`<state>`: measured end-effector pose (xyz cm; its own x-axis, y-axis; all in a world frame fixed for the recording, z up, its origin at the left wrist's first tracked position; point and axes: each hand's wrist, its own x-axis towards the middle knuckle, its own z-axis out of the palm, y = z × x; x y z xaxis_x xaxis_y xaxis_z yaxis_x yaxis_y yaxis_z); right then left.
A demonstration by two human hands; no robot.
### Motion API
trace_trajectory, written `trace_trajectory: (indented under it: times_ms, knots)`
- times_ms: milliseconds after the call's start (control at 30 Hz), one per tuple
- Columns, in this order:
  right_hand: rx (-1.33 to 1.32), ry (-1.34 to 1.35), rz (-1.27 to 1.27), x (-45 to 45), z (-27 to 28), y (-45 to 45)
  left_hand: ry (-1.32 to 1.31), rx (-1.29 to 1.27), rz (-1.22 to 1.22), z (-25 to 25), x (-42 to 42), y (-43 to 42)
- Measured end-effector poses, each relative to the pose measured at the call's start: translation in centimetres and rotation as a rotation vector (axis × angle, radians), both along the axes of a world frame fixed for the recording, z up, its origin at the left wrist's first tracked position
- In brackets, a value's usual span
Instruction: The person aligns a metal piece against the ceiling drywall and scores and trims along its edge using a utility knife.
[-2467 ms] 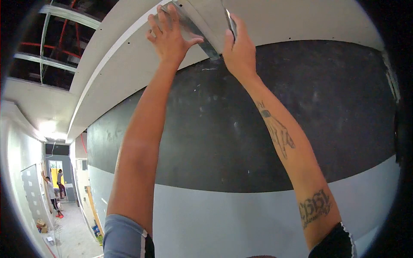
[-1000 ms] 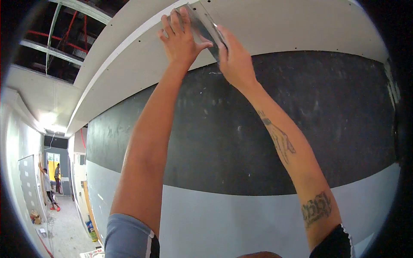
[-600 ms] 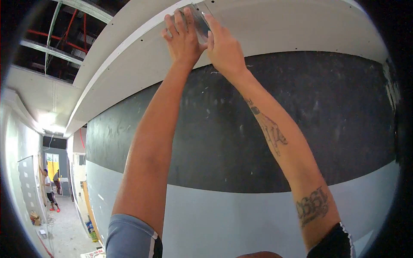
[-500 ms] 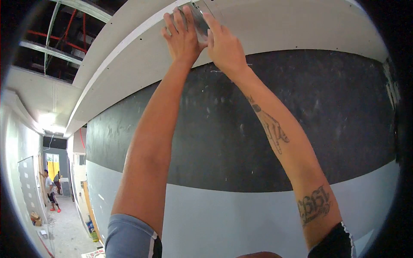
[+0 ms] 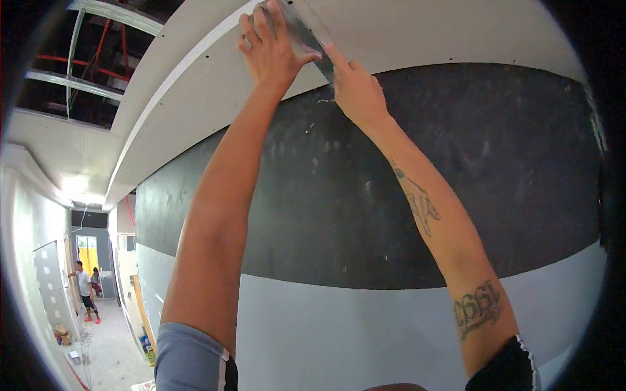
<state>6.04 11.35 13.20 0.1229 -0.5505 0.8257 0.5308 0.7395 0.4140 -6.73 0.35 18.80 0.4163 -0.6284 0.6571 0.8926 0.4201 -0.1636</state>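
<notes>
My left hand point(image 5: 270, 55) is raised against the pale overhead panel point(image 5: 417, 39), its fingers spread. Its thumb reaches across a grey metal strip point(image 5: 306, 38) that lies slantwise on the panel. My right hand point(image 5: 357, 85) is at the strip's lower right edge, index finger stretched up along it and the other fingers curled in. Whatever the right hand grips is hidden behind its fingers. A faint line runs on the panel beside the strip, just above the right fingertip.
A curved dark wall band point(image 5: 391, 182) sits below the panel, with a light grey wall point(image 5: 352, 332) beneath. Upper left is an open ceiling frame point(image 5: 72, 78) with red pipes. Down the corridor point(image 5: 114, 345) stands a person point(image 5: 85, 290), another figure behind.
My right hand has slid down and right along the strip, exposing more of it. My left hand has shifted slightly left and up in view. The person in the corridor has moved slightly in view.
</notes>
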Motion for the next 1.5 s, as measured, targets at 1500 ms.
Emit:
trace_trajectory:
  times_ms: [1500]
  knots:
    - [-0.652,-0.2,2.524,-3.3,0.9,-1.8,0.079,0.23,0.249,0.6,0.1,0.1]
